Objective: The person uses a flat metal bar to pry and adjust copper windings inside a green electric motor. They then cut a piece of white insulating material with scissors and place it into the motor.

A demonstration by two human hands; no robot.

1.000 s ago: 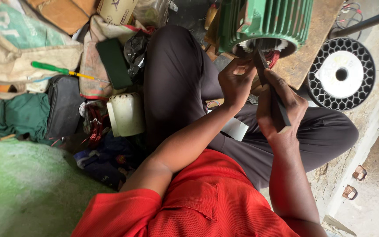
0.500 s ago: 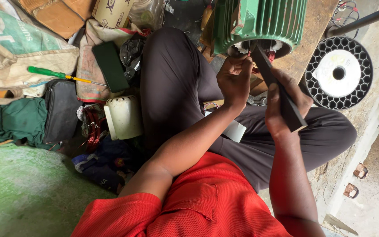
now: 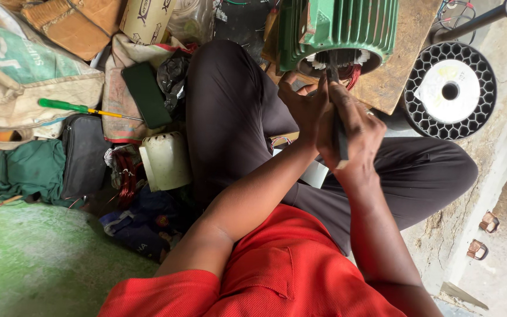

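Green ribbed electric motor housing, resting on a wooden board in front of the seated person, its open end showing reddish copper windings already seated in the stator. The right hand is clenched round a dark flat tool, tip at the winding mouth; the left hand steadies beside it, apparently pinching the tool. Winding work appears unfinished: the end cover is off. A black wire spool lies nearby.

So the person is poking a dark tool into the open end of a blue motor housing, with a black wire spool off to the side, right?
Not quite: the motor housing is green, not blue, as the head view shows. The rest holds: the right hand holds a dark tool at its open end, the left hand beside it, and the black wire spool sits alongside.
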